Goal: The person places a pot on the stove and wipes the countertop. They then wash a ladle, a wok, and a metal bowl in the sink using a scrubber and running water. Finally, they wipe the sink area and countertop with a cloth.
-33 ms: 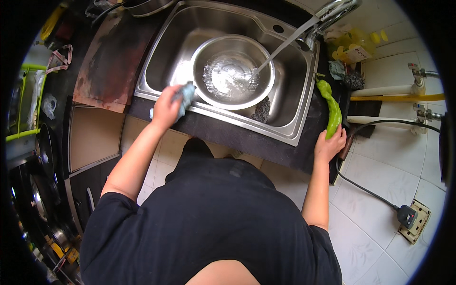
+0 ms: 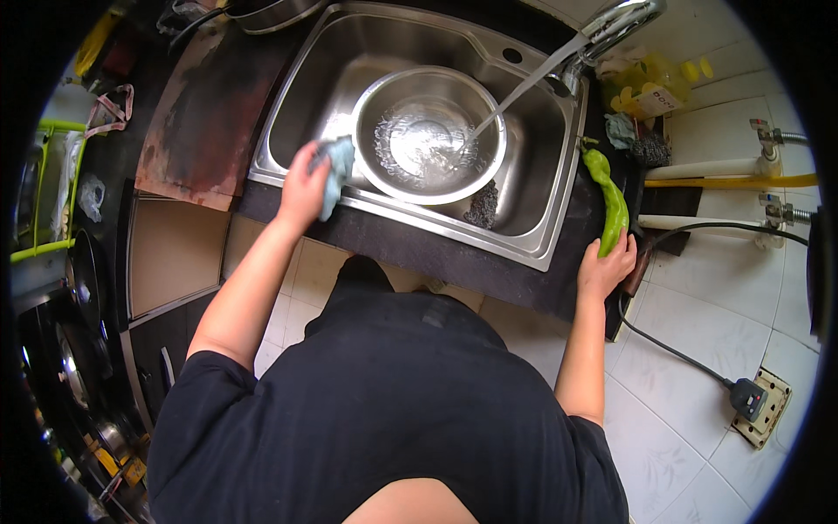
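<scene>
My left hand (image 2: 301,188) is closed round a crumpled blue-grey cloth (image 2: 337,175) at the front left rim of the sink (image 2: 305,96). Part of the cloth hangs below my fingers. To the right of the sink, my right hand (image 2: 608,266) grips the lower end of a long green pepper (image 2: 613,205), its stem pointing away from me along the counter. In the sink stands a round steel basin (image 2: 375,175) with water in it. A stream from the chrome faucet (image 2: 602,35) runs into the basin.
A dark metal scouring pad (image 2: 481,205) lies in the sink beside the basin. Behind the pepper are a grey-blue rag (image 2: 620,131), another scouring pad (image 2: 651,150) and a yellow bottle (image 2: 642,87). A stained board (image 2: 201,122) lies left of the sink. A black plug (image 2: 748,397) sits in a wall socket.
My left hand and the cloth have shifted slightly, and the cloth now hangs more upright by the rim. My right hand and the pepper have not visibly moved.
</scene>
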Motion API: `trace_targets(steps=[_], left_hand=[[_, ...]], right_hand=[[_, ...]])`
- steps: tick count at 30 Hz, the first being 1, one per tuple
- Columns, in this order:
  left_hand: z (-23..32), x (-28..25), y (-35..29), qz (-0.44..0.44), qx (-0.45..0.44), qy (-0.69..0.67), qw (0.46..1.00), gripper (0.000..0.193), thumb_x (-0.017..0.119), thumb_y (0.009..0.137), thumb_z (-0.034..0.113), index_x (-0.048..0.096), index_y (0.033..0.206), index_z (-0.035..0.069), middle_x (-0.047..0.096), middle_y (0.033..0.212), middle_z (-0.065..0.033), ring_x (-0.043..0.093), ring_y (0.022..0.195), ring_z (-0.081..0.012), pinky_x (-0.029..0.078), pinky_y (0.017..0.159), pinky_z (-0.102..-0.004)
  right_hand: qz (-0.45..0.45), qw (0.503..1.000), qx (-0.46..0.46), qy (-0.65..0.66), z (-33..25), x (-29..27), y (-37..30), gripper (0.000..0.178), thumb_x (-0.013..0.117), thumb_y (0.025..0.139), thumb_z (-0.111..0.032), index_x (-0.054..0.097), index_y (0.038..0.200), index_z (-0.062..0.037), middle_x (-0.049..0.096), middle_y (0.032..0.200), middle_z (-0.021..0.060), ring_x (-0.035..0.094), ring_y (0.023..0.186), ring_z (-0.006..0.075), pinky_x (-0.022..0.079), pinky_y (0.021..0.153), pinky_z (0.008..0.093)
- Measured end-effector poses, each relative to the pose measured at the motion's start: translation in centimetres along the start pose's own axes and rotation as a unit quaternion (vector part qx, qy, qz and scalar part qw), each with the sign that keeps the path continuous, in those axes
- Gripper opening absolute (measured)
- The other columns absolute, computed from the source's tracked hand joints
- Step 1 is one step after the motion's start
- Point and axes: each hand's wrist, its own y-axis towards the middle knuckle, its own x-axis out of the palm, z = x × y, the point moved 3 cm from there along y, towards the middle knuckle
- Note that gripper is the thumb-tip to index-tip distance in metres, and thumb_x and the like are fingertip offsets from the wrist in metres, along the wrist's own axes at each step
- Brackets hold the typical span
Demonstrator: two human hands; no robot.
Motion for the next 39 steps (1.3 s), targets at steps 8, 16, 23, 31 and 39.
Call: trace_targets(steps=[8,16,23,31,39], left_hand=[[3.0,6.4,9.4,-0.086,-0.263,-0.480,0.832,0.033,0.038,0.092,0.024,0.050,0.113,0.000,0.057,0.107,-0.0115,0.054,0.102,-0.0245,0.041,0.091,-0.0375],[-6.5,7.5,10.0,-0.041,-0.475,-0.256,0.841,0.053,0.032,0.093,0.023,0.013,0.140,0.006,0.021,0.142,-0.0153,0.015,0.133,-0.0307,0.015,0.105,-0.0496],[-6.6,9.3,11.6,-0.173,-0.525,-0.269,0.789,0.067,0.041,0.088,0.037,0.011,0.140,0.008,0.005,0.147,-0.0119,0.002,0.135,-0.0298,-0.003,0.105,-0.0527],[-9.1,10.4,12.4,-0.092,-0.503,-0.264,0.818,0.071,0.046,0.087,0.032,0.003,0.141,0.017,0.007,0.148,-0.0069,0.005,0.135,-0.0277,-0.006,0.103,-0.0544],[-12.0,11.2,13.1,-0.103,-0.551,-0.250,0.789,0.071,0.046,0.088,0.039,0.001,0.141,0.026,0.009,0.147,-0.0062,0.007,0.135,-0.0305,0.000,0.100,-0.0621]], right_hand=[[-0.095,0.964,-0.007,0.248,-10.2,1.7,1.4,0.033,0.059,0.074,-0.007,0.055,0.107,-0.0051,0.052,0.112,0.0130,0.048,0.105,0.0308,0.038,0.091,0.0374],[-0.344,0.874,-0.069,0.337,-21.6,13.9,2.4,0.024,0.054,0.079,-0.016,0.060,0.100,-0.0051,0.058,0.103,0.0128,0.053,0.100,0.0300,0.042,0.086,0.0351],[-0.486,0.859,-0.156,-0.027,-29.1,27.3,-2.7,0.074,0.057,0.077,-0.045,0.030,0.135,-0.0084,0.025,0.139,0.0208,0.021,0.130,0.0353,0.014,0.107,0.0469],[-0.332,0.942,0.013,-0.043,-24.5,30.9,-2.0,0.049,0.058,0.077,-0.026,0.047,0.123,-0.0137,0.048,0.123,0.0106,0.043,0.116,0.0288,0.030,0.097,0.0424],[-0.357,0.905,0.175,0.154,-24.6,27.6,-1.0,0.043,0.045,0.074,-0.006,0.051,0.116,-0.0086,0.052,0.106,0.0216,0.049,0.103,0.0372,0.040,0.089,0.0397]])
